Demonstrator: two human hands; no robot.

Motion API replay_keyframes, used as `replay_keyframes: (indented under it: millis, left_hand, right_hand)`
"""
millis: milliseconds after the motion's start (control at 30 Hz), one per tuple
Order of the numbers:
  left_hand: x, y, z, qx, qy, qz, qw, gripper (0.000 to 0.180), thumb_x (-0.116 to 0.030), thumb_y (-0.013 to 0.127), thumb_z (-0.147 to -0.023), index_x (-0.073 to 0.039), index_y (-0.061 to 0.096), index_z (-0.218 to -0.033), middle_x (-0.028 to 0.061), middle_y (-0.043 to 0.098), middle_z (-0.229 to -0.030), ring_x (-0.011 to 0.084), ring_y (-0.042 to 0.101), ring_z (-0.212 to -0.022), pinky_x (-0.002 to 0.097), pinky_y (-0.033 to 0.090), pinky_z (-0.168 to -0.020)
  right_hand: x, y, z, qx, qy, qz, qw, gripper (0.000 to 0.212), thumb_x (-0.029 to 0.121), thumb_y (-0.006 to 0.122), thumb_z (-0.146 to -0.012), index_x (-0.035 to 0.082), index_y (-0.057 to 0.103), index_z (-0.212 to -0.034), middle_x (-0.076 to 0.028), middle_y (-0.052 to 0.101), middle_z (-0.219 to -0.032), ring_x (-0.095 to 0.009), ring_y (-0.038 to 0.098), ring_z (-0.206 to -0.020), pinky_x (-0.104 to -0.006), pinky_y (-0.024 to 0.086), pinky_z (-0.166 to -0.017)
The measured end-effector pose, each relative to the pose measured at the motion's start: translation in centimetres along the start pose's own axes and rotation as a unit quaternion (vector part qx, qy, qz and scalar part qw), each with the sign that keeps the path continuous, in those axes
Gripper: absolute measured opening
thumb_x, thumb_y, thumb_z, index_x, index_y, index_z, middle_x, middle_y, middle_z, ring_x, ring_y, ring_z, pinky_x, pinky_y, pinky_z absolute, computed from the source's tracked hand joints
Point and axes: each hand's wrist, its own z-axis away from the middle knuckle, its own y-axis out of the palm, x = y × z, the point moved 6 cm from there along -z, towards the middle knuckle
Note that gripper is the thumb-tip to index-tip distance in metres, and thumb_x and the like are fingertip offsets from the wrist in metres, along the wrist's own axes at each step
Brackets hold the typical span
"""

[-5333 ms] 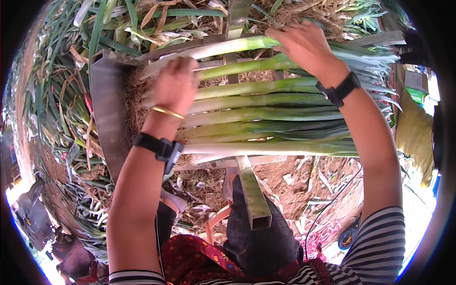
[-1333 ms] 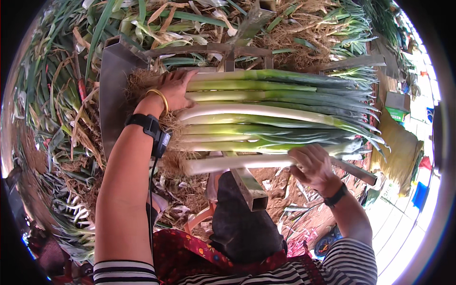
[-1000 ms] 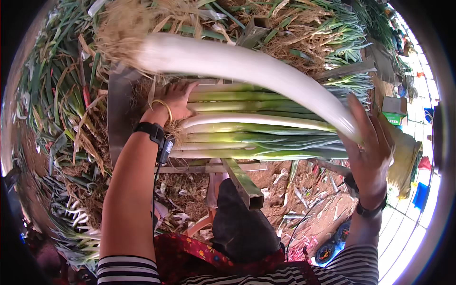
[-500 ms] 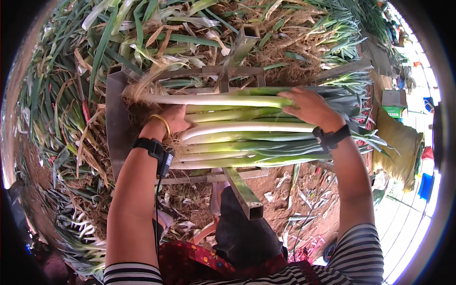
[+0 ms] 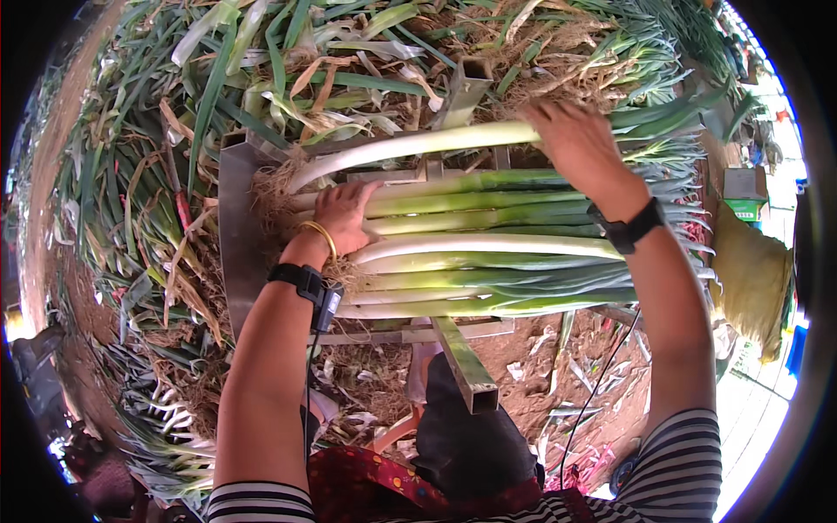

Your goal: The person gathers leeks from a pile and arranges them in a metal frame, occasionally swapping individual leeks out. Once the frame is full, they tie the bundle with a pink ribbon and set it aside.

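Note:
Several long green onions [image 5: 488, 270] lie side by side across a metal rack, roots to the left and leaves to the right. My right hand [image 5: 577, 148] is closed around one thick green onion [image 5: 418, 144], where its pale stem turns green. That stalk bows upward over the rack's far side, its root tuft [image 5: 277, 185] low by the metal end plate [image 5: 240, 231]. My left hand [image 5: 343, 216] rests on the white stems near their roots, thumb stretched out and fingers lying over them. The undersides of its fingers are hidden.
The rack's metal end plate rises at the left, and a square tube [image 5: 471, 375] juts toward me. Heaped green onions and trimmed leaves [image 5: 139, 200] surround the rack's left and far sides. At the right lie a yellowish sack [image 5: 754, 283] and a box [image 5: 744, 193].
My right hand has moved away from me, bringing the far green onion off the row. My left hand now shows on top of the stems, no longer partly beneath that stalk.

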Motion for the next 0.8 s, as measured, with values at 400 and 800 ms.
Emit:
replay_keyframes:
  millis: [400, 800]
  left_hand:
    - [0.2, -0.2, 0.2, 0.007, -0.011, 0.005, 1.000, 0.087, -0.024, 0.075, -0.069, -0.027, 0.024, -0.140, 0.0109, 0.030, -0.142, 0.0335, 0.025, -0.132, 0.0482, 0.012, -0.110]
    - [0.9, 0.4, -0.4, -0.035, 0.036, -0.032, 0.998, 0.089, -0.021, 0.074, -0.064, -0.014, 0.026, -0.140, 0.0209, 0.034, -0.138, 0.0378, 0.029, -0.129, 0.0446, 0.020, -0.109]
  right_hand:
    - [1.3, 7.3, 1.8, 0.047, -0.048, -0.159, 0.985, 0.043, 0.032, 0.052, -0.089, 0.010, 0.046, -0.125, -0.013, 0.054, -0.114, -0.030, 0.048, -0.111, -0.0481, 0.034, -0.097]
    - [2.2, -3.8, 4.3, -0.093, -0.061, -0.057, 0.992, 0.042, 0.026, 0.064, -0.079, 0.025, 0.056, -0.120, -0.005, 0.057, -0.099, -0.022, 0.054, -0.099, -0.0396, 0.039, -0.091]
